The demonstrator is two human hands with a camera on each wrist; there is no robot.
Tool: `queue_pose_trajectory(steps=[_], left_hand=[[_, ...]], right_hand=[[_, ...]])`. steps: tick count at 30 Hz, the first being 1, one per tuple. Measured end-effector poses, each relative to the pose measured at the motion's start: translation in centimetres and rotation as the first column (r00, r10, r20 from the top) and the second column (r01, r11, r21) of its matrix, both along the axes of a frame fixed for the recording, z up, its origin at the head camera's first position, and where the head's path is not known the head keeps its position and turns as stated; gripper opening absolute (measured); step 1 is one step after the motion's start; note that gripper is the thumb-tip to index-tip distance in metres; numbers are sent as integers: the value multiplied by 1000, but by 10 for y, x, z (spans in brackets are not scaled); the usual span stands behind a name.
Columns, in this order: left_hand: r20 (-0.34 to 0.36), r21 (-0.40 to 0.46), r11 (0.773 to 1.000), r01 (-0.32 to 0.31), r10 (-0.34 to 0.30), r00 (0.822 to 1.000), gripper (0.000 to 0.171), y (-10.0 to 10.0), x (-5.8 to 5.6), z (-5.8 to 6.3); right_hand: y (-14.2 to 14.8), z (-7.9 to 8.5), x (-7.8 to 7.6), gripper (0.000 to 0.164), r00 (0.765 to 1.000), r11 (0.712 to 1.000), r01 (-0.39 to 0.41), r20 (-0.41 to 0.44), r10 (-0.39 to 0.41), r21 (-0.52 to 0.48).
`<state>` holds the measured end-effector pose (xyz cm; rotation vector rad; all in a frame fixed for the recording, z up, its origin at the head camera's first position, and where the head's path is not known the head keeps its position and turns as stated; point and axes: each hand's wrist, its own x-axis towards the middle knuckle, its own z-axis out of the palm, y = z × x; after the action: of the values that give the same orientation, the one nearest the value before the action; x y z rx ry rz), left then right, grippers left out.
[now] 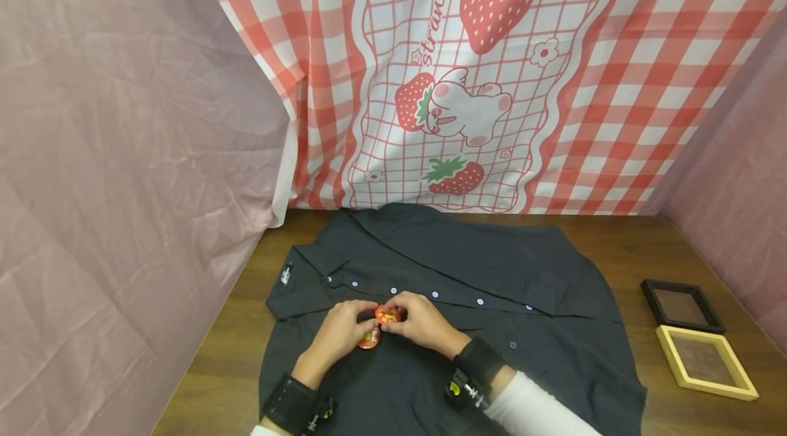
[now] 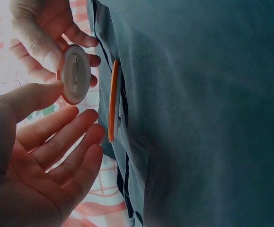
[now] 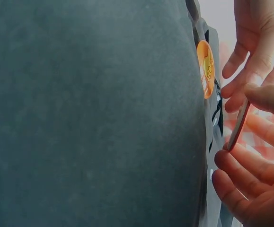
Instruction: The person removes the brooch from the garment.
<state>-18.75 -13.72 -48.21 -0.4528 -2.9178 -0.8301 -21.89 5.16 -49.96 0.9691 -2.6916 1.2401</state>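
Observation:
A dark button-up shirt [image 1: 443, 368] lies spread on the table. My right hand [image 1: 424, 323] pinches a round red and yellow pin badge [image 1: 389, 315] by its edge, above the shirt. In the left wrist view, the white back of this badge [image 2: 76, 75] shows a thin metal pin along it. My left hand [image 1: 337, 332] is beside it, fingers spread loosely and the thumb tip at the badge's rim. Just below, a second, orange badge [image 1: 369, 339] sits at the shirt front, its printed face [image 3: 206, 68] outward. Whether its pin goes through the cloth is hidden.
On the table's right side lie a black frame [image 1: 682, 306] and a pale yellow frame [image 1: 707, 362]. A red-and-white checked strawberry cloth [image 1: 455, 80] hangs behind the table [image 1: 209, 354]. Pink fabric [image 1: 123, 169] borders the left side.

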Motion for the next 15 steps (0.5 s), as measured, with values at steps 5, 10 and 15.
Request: queue_pose_trajectory(steps=[5,10,15], left_hand=[[17,5,1000,5,-5,1000,30,0,1,-1],[26,9,1000,-16,16,1000,37,1,2,-1],[71,5,999,-52,52,996,44,1,3,0]], right_hand=[[1,1,2,21,999,999,28,-41,-27,15],[3,3,3,24,995,997,67,-71,-64,45],[5,4,4,26,993,993,94,-73,-89,66]])
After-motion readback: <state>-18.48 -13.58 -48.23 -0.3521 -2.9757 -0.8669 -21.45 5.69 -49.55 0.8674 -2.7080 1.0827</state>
